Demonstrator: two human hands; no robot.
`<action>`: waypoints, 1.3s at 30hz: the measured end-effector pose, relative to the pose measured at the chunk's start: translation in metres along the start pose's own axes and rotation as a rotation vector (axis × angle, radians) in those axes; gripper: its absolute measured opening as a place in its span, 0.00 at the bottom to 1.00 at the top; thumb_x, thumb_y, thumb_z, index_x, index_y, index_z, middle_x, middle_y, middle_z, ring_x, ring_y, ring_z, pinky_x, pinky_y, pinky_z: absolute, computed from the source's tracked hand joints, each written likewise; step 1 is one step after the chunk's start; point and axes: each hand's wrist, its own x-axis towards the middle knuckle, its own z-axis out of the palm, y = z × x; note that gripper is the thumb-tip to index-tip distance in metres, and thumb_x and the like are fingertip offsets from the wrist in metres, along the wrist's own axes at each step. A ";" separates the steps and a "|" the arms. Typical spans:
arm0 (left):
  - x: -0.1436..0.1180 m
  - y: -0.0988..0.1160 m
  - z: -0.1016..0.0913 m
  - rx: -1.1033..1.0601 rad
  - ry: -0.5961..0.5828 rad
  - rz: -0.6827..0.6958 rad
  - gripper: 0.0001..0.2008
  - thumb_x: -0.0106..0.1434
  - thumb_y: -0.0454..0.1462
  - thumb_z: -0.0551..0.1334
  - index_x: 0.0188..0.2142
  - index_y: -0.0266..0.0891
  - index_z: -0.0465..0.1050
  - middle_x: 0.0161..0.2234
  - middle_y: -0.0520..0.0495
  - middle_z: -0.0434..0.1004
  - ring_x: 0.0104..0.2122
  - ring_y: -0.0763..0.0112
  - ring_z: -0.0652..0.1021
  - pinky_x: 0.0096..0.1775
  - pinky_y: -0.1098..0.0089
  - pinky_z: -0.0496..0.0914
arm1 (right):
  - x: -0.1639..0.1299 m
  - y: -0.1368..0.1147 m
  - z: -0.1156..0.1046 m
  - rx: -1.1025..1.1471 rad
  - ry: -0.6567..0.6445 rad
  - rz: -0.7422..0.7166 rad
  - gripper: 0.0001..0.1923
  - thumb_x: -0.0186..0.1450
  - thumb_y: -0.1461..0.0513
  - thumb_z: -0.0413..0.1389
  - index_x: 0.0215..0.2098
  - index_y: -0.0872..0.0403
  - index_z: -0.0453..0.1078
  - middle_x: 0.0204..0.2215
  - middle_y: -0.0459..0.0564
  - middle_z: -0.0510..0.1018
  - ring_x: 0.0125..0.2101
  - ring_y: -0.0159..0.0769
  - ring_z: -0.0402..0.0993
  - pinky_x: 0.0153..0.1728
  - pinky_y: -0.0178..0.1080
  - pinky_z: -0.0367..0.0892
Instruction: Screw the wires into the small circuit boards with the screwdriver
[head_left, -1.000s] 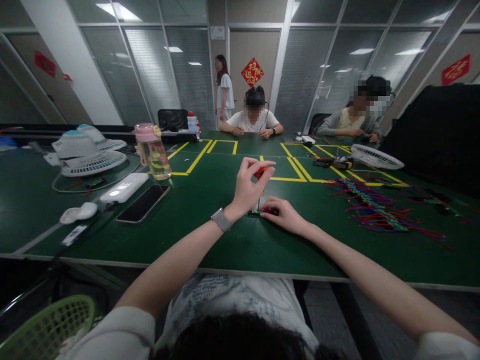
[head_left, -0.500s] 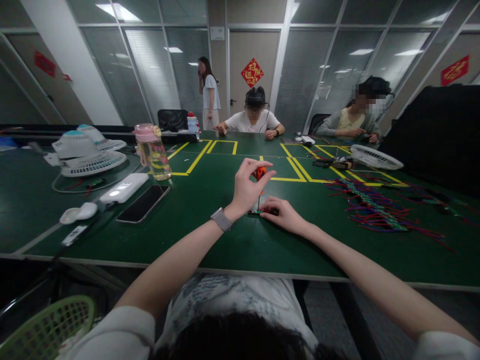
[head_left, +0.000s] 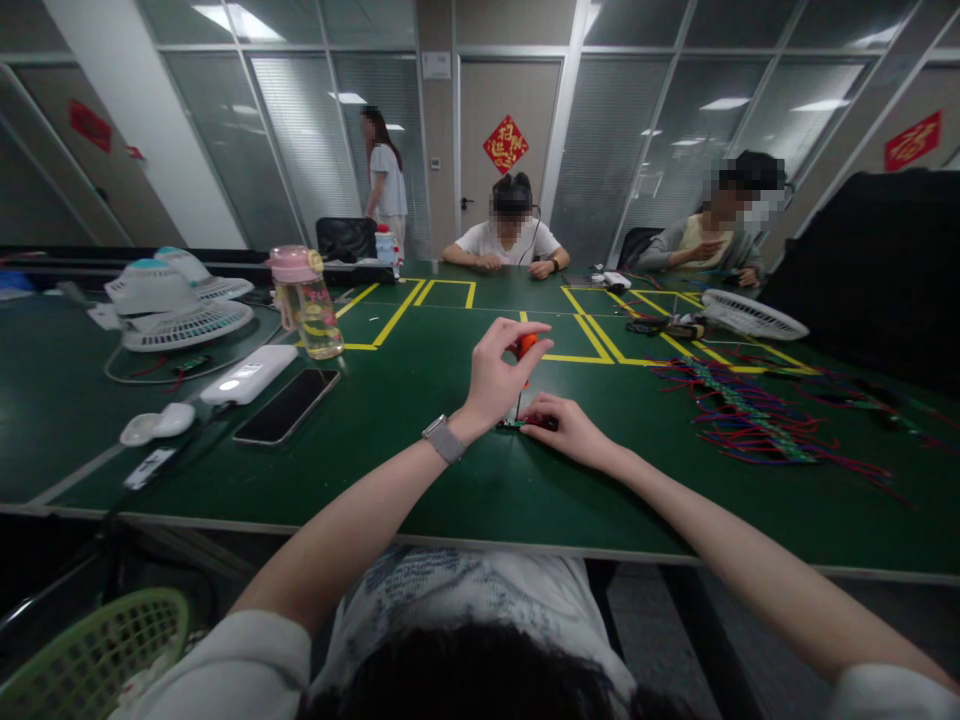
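My left hand (head_left: 497, 372), with a watch on its wrist, is closed around the orange handle of a screwdriver (head_left: 528, 344). The screwdriver stands nearly upright, and its thin shaft runs down to a small green circuit board (head_left: 510, 425) on the table. Low beside the shaft, my right hand (head_left: 561, 424) pinches the board's right side, its fingers partly covering it. Something dark shows under the right fingers, too small to make out. A pale, see-through patch lies just behind the board.
On the green table (head_left: 360, 480), a phone (head_left: 287, 407), white power bank (head_left: 250, 376), pink-lidded bottle (head_left: 306, 305) and fans (head_left: 180, 310) stand left. A row of wired circuit boards (head_left: 750, 410) lies right. Co-workers sit across; a green basket (head_left: 97, 650) is below left.
My hands stay in place; the screwdriver's handle has tilted slightly to the right. Across the table, a seated person's hand has drawn in, and the standing person has moved left.
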 end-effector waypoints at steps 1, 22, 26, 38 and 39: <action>0.000 0.000 -0.001 0.034 0.010 0.008 0.06 0.62 0.38 0.64 0.38 0.41 0.77 0.33 0.50 0.71 0.33 0.74 0.73 0.37 0.72 0.70 | 0.000 0.000 0.000 -0.001 0.000 0.000 0.07 0.63 0.62 0.57 0.37 0.56 0.76 0.30 0.48 0.71 0.29 0.33 0.67 0.31 0.36 0.65; 0.000 -0.004 -0.001 0.075 0.007 -0.006 0.09 0.66 0.36 0.58 0.44 0.42 0.76 0.39 0.47 0.71 0.38 0.73 0.74 0.43 0.71 0.70 | 0.000 -0.003 -0.001 -0.013 -0.006 0.004 0.08 0.63 0.61 0.57 0.37 0.55 0.76 0.29 0.48 0.71 0.29 0.33 0.68 0.32 0.36 0.65; 0.000 -0.007 0.001 -0.077 -0.064 -0.035 0.15 0.70 0.34 0.51 0.51 0.42 0.71 0.49 0.45 0.75 0.45 0.71 0.77 0.47 0.68 0.70 | 0.000 -0.002 -0.001 -0.006 -0.006 0.006 0.08 0.63 0.61 0.57 0.37 0.55 0.76 0.29 0.48 0.71 0.29 0.32 0.68 0.31 0.36 0.65; 0.001 -0.002 -0.001 0.112 0.070 0.020 0.05 0.62 0.37 0.64 0.38 0.41 0.77 0.36 0.49 0.69 0.35 0.73 0.73 0.41 0.71 0.70 | 0.000 -0.003 -0.001 -0.008 -0.007 0.014 0.08 0.63 0.60 0.57 0.37 0.55 0.76 0.29 0.48 0.72 0.29 0.33 0.68 0.31 0.36 0.65; 0.000 -0.003 -0.001 0.101 0.051 0.017 0.07 0.65 0.37 0.60 0.40 0.42 0.77 0.38 0.48 0.69 0.38 0.73 0.73 0.43 0.70 0.70 | 0.000 -0.003 -0.001 -0.007 -0.008 0.015 0.08 0.63 0.60 0.57 0.37 0.55 0.76 0.29 0.48 0.71 0.29 0.33 0.68 0.31 0.36 0.65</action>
